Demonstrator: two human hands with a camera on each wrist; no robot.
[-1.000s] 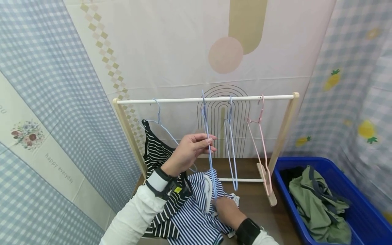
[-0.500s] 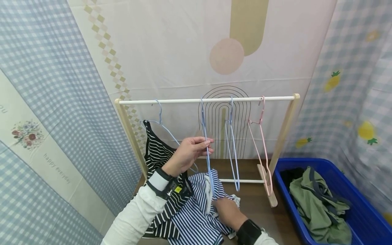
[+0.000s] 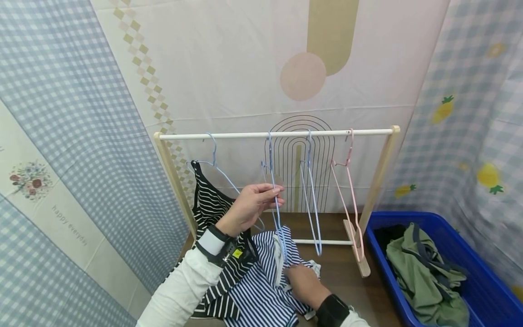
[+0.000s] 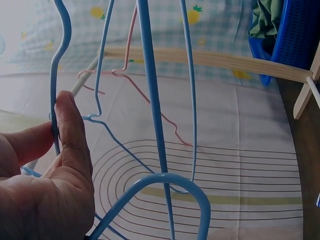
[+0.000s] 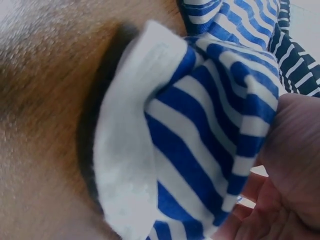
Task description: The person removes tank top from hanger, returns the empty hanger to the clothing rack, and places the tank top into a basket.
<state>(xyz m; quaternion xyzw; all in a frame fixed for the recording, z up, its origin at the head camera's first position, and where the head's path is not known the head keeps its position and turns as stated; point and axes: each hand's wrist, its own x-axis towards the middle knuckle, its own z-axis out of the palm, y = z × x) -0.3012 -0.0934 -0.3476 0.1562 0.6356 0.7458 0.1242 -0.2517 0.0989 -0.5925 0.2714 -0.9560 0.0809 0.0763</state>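
My left hand point(image 3: 253, 204) pinches a blue clothes hanger point(image 4: 54, 85) by its side between thumb and fingers. The hanger's hook meets the white rail near the middle, and its lower end reaches down over a blue-and-white striped garment point(image 3: 253, 290). That garment lies bunched below, with a white band along one edge. My right hand point(image 3: 306, 286) grips it close to the hanger's lower end; the fingertips are largely hidden by cloth. To the left, a black-and-white striped strappy top point(image 3: 208, 195) hangs from another blue hanger point(image 3: 220, 172).
A low rack with a white rail point(image 3: 241, 135) and wooden posts stands ahead. Right of my left hand hang another blue hanger point(image 3: 312, 195) and a pink hanger point(image 3: 350, 181). A blue basket point(image 3: 470, 254) at right holds a green garment point(image 3: 425, 272) and dark cloth.
The hanger in my left hand has come down so its hook, which stuck up above the rail, now sits at it. It has also turned slightly. My right hand stays in place.
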